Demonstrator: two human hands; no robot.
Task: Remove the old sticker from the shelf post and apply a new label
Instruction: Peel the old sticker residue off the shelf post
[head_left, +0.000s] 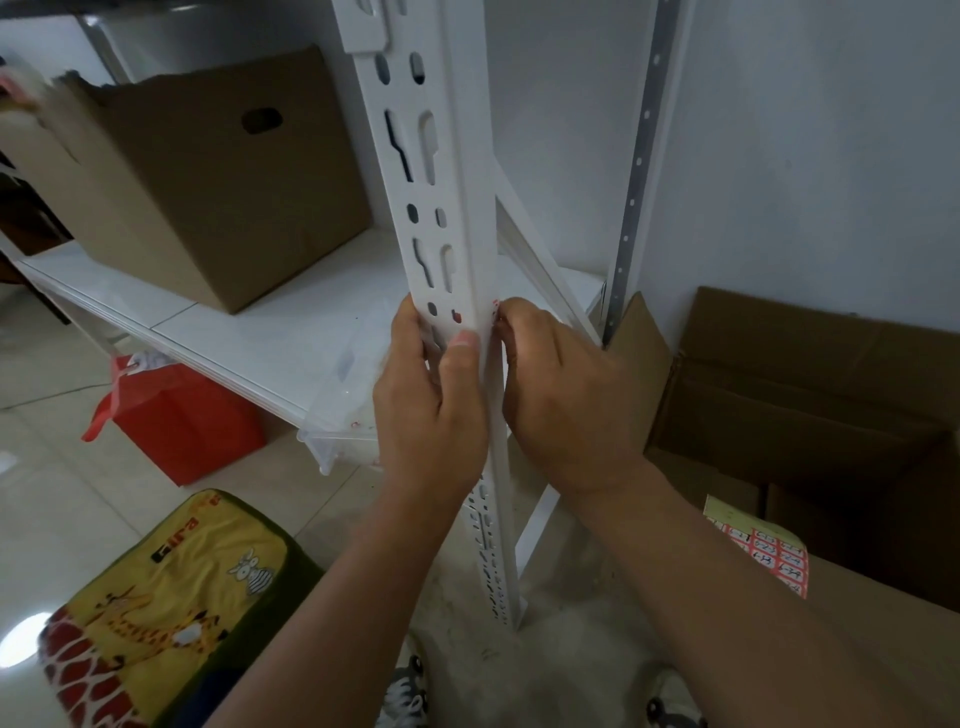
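White wall, tiled floor behind. Sticker (496, 307), red-white scrap, on right edge of shelf post (447, 218). Right hand (566, 395) fingertips picking at it; left hand (431, 400) gripping post, thumb pressed on front. Step: peeling, judged. Next: lift edge, then take label from sheet (763, 553) on cardboard box (831, 395).

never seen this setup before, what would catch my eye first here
Two bare hands meet at centre on the white slotted shelf post: the left hand wraps it with the thumb on its face, and the right hand pinches at its right edge, where a scrap of red sticker shows. At lower right, a sheet of red labels lies on a cardboard box.
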